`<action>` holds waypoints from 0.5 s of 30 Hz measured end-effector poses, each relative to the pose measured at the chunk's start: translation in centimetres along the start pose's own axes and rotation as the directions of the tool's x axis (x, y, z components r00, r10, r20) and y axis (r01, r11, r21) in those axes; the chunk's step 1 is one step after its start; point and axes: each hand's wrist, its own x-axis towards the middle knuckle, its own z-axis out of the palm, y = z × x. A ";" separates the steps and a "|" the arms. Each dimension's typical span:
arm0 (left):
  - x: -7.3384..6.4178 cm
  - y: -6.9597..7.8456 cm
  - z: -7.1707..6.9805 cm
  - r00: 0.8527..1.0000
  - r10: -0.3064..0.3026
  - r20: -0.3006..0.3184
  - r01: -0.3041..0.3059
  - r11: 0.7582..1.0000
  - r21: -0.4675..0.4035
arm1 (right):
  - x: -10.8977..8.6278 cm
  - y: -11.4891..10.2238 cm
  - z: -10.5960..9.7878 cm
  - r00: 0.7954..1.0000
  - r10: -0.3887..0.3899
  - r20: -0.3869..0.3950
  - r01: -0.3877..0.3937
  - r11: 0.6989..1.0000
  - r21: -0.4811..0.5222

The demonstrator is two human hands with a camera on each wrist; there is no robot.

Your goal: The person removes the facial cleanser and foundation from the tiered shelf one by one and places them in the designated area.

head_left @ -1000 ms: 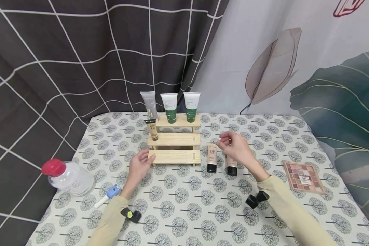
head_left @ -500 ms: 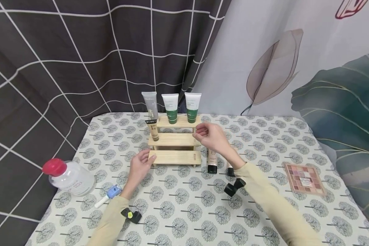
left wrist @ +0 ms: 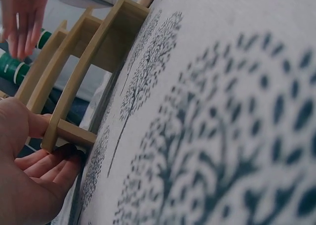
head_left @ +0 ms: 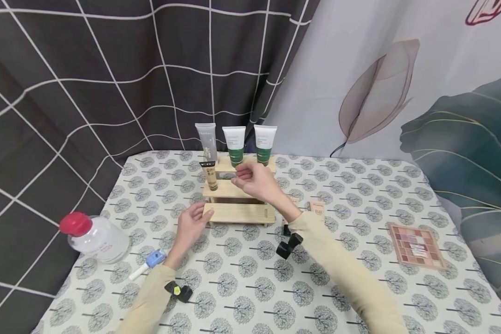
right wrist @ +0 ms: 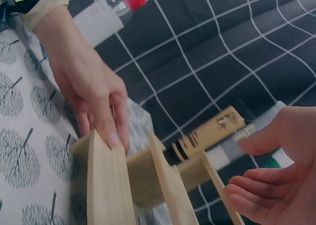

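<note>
"BB" reads in dark capitals on a pink tube. A grey tube has a pale word, too small to make out. Brush-style characters mark a tan tube, unclear. Lettering on the green-and-white tubes, palette and red-capped bottle cannot be read.

You've got a wide gap over the near desk between your forearms, plus a lane on the right from the pink tube to the palette. The lowest step is open from the near side, except its left end, where your left grip is in the way. Around your right grip, the gold tube blocks left and the green-and-white tubes block far.
</note>
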 end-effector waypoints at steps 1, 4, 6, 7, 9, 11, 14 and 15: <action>0.0 0.1 0.0 1.000 0.001 0.001 -0.001 1.000 -0.004 | 0.2 -0.1 0.3 1.000 -0.008 0.006 0.008 1.000 0.005; 0.1 0.0 0.0 1.000 0.003 0.009 -0.003 1.000 -0.013 | 0.8 -0.3 1.4 0.999 -0.026 0.026 0.025 0.999 0.029; 0.2 -0.1 0.0 1.000 0.001 0.009 -0.001 1.000 -0.013 | 1.3 -0.3 2.1 0.999 -0.031 0.037 0.030 0.998 0.047; 0.2 -0.1 0.0 1.000 -0.004 0.011 0.004 1.000 -0.014 | 1.5 -0.3 2.5 0.999 -0.030 0.039 0.027 0.998 0.058; 0.3 -0.2 0.0 1.000 -0.010 0.014 0.010 1.000 -0.011 | 1.8 -0.2 3.3 0.999 -0.023 0.036 0.020 0.997 0.079; 0.4 -0.3 0.1 1.000 -0.014 0.012 0.014 1.000 -0.010 | 2.1 -0.1 4.0 0.999 -0.021 0.025 0.018 0.994 0.108; 0.4 -0.4 0.1 1.000 -0.009 0.010 0.009 1.000 -0.017 | 2.4 0.1 5.0 0.999 -0.035 0.002 0.034 0.988 0.153; 0.4 -0.4 0.2 1.000 -0.006 0.007 0.006 1.000 -0.021 | 2.5 0.2 5.2 0.999 -0.039 -0.008 0.040 0.985 0.165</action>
